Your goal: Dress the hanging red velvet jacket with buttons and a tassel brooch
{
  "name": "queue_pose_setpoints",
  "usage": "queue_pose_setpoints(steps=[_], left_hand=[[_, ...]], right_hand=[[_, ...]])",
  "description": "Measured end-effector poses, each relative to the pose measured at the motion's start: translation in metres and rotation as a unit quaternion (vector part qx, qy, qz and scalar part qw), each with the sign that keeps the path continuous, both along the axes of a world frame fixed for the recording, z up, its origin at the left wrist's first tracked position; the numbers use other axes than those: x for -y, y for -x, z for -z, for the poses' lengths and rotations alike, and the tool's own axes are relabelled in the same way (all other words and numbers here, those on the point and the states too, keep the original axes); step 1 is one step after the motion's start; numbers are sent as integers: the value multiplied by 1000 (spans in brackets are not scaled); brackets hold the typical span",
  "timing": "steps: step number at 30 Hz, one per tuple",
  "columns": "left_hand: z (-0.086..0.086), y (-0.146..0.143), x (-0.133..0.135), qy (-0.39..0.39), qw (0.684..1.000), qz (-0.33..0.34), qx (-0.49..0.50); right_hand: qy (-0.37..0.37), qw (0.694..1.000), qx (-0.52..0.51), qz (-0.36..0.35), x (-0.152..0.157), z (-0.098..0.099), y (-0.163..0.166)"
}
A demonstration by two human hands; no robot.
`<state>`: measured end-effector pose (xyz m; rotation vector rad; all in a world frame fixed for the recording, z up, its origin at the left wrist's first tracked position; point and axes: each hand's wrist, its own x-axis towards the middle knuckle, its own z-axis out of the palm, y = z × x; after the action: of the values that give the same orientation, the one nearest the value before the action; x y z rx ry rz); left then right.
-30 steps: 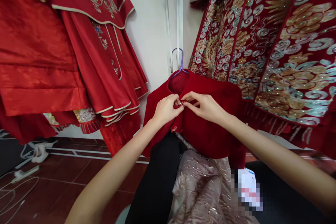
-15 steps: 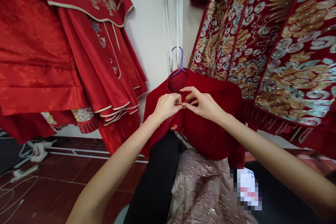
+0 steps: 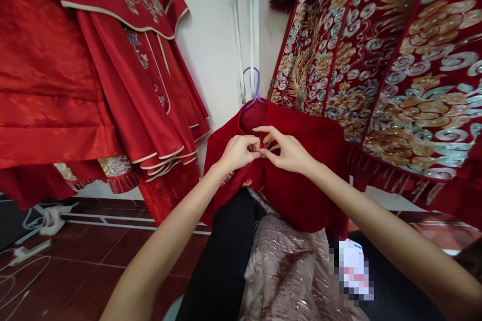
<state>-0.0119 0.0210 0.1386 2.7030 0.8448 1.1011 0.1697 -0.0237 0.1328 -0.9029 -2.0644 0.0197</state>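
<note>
A dark red jacket (image 3: 297, 190) lies across my lap, its collar around a purple hanger (image 3: 257, 80). Just below the collar, at the front opening, both hands meet. My left hand (image 3: 239, 152) is closed in a pinch on the jacket's front edge. From the other side my right hand (image 3: 286, 150) pinches at the same spot, thumb and fingers close together, with its index finger raised. A small shiny red ornamental fastener (image 3: 265, 146) shows between the fingertips, partly hidden. Lower on the front is a gold-red beaded ornament (image 3: 247, 182).
Red garments (image 3: 124, 75) hang at the left; a heavily embroidered red and gold garment (image 3: 376, 75) hangs at the right. Beige shiny fabric (image 3: 286, 266) covers my lap beside a lit phone (image 3: 354, 268). White cables (image 3: 22, 281) and pale shoes (image 3: 52, 220) are on the tiled floor.
The view has shifted slightly. Both hands stay pinched at the jacket's front opening, with only small finger movements around the fastener.
</note>
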Motion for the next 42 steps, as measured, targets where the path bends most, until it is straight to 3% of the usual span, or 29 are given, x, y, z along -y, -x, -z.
queue_pose_setpoints(steps=[5,11,29,36,42], left_hand=[[-3,2,-3,-42,998,23,-38],[-7,4,-1,-125,987,-10,-105],[7,-1,1,-156,983,-21,-92],[5,-4,0,-194,972,-50,-120],[7,-12,3,-218,958,-135,-127]], right_hand=[[-2,1000,9,-29,-7,7,-3],[-14,999,-13,-35,-16,20,-3],[-34,997,-53,-39,-19,27,0],[-43,996,-70,27,-22,29,10],[-54,991,-107,62,-25,31,18]])
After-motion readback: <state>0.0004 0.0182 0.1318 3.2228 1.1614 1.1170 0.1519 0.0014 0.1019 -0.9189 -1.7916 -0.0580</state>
